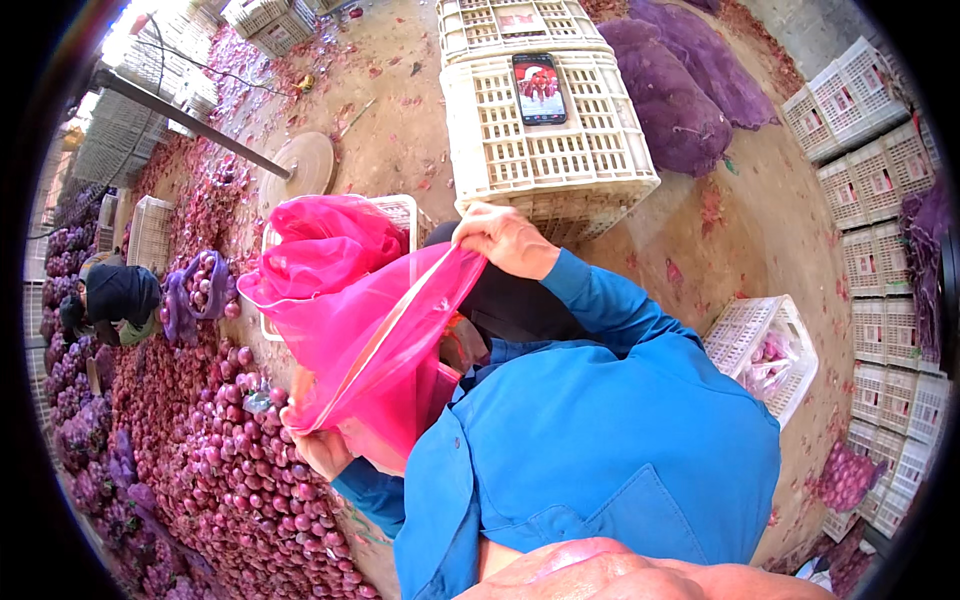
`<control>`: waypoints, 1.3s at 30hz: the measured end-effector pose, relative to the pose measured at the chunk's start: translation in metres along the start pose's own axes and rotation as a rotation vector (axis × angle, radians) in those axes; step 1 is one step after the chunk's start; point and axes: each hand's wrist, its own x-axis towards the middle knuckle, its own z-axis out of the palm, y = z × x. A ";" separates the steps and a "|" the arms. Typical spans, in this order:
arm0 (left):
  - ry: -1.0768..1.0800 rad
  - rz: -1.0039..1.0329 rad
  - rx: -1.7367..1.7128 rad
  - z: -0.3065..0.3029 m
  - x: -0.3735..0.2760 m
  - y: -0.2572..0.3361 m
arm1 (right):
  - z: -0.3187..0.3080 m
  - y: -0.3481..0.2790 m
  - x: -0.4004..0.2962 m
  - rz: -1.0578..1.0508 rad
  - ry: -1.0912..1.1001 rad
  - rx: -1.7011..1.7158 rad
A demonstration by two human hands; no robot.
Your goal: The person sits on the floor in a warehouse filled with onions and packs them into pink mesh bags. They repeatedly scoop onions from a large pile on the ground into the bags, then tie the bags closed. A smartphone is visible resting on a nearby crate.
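A bright pink mesh bag point(375, 322) spreads between my two hands, its pale hem stretched taut. At one end of the hem my right hand point(506, 236) pinches the edge, close to a corner of the stacked crates. Lower down, my left hand point(319, 446) grips the other end, beside the heap of red onions point(262, 480). More bunched pink mesh point(330, 240) rests over a white plastic crate point(401, 214), covering most of it. My blue sleeves and shirt fill the lower middle.
A smartphone point(538, 88) lies on stacked white crates point(555, 161). Purple mesh sacks point(667, 97) lie behind them. A pole on a round base point(300, 169) stands upper left. Another person point(120, 296) is by the onions at left. A crate with bagged onions point(795, 360) sits right, near a crate wall point(870, 262).
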 end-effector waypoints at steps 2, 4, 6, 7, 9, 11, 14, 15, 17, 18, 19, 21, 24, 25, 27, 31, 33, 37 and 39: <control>-0.297 0.039 0.169 -0.003 -0.002 -0.001 | 0.001 0.009 0.002 0.088 0.183 0.207; -0.503 -0.002 0.320 0.001 -0.007 -0.005 | -0.004 0.010 0.003 0.333 0.280 0.525; -0.646 -0.108 0.611 -0.012 -0.004 -0.007 | -0.011 0.017 0.006 0.289 0.417 0.756; -0.739 -0.157 0.744 -0.018 -0.002 -0.007 | -0.014 0.020 0.008 0.323 0.466 0.991; -0.757 -0.179 0.611 -0.031 -0.006 -0.008 | -0.021 0.020 0.009 0.492 0.383 1.223; -0.741 -0.142 0.319 -0.051 -0.014 -0.002 | -0.031 0.017 0.003 0.579 0.105 1.260; -0.333 0.222 0.111 -0.081 -0.004 -0.004 | -0.026 0.004 -0.004 0.546 -0.443 0.902; -0.393 0.197 -0.006 -0.083 0.004 -0.001 | -0.017 -0.003 -0.005 0.477 -0.577 0.746; -0.629 -0.001 -0.367 -0.058 0.009 0.008 | -0.004 -0.004 -0.005 0.494 -0.772 0.745; -0.813 -0.192 -0.612 -0.032 0.011 0.012 | 0.001 -0.002 -0.007 0.472 -0.743 0.749; -0.728 -0.079 -0.327 -0.015 0.010 0.013 | -0.002 0.001 -0.010 0.495 -0.660 0.842; -0.495 0.187 0.231 -0.005 -0.010 0.012 | -0.006 -0.007 -0.010 0.531 -0.544 1.028; -0.254 0.361 0.737 -0.033 -0.001 0.001 | -0.013 -0.010 -0.006 0.486 -0.480 1.318; -0.246 0.382 0.897 -0.039 0.005 0.000 | -0.015 -0.012 -0.005 0.466 -0.483 1.359; -0.125 0.497 0.965 -0.040 0.008 -0.004 | -0.017 -0.024 -0.004 0.381 -0.536 1.152; 0.066 0.619 0.804 -0.025 0.000 -0.010 | -0.018 -0.043 -0.003 0.337 -0.709 0.842; 0.065 0.558 0.556 -0.038 0.013 -0.010 | -0.011 -0.031 -0.004 0.227 -0.724 0.637; -0.121 0.201 0.101 -0.057 0.023 0.005 | 0.005 -0.006 -0.010 0.035 -0.475 0.090; -0.185 0.151 0.142 -0.050 0.011 0.008 | 0.008 0.002 -0.011 -0.016 -0.268 0.030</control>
